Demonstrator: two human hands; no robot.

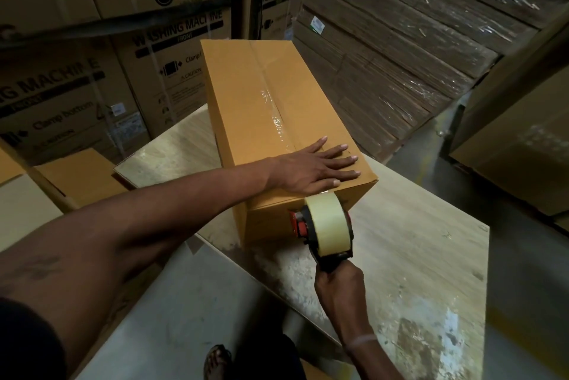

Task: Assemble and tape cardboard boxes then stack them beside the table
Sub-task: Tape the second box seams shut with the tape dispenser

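Note:
A long tan cardboard box lies closed on the pale wooden table. Clear tape runs down its top seam. My left hand presses flat on the near end of the box top, fingers straight and spread. My right hand grips the handle of a black and red tape dispenser with a cream tape roll. The dispenser sits against the near end face of the box, just below the top edge.
Large printed washing-machine cartons are stacked behind and to the left. Wrapped bundles of flat cardboard stand at the right. More tan boxes sit left of the table. My sandalled foot shows below the table edge.

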